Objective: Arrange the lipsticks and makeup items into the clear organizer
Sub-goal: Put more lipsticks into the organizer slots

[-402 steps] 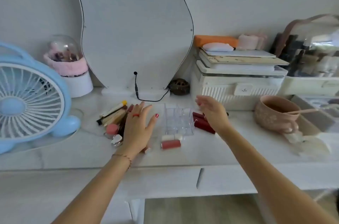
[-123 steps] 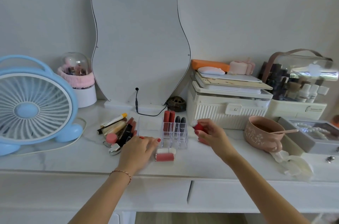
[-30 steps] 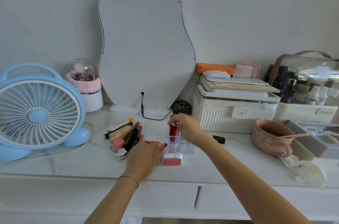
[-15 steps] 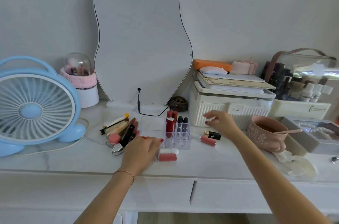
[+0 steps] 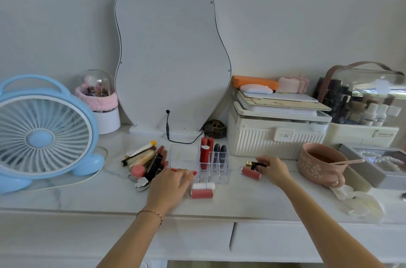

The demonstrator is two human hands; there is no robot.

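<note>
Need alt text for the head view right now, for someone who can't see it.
A person's right hand grips a black lipstick beside a clear organizer on a white vanity. Their left hand rests flat by the organizer, which holds red and grey lipsticks.

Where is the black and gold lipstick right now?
The black and gold lipstick lies on the counter right of the clear organizer, just behind a pink tube, under the right hand's fingertips.
</note>
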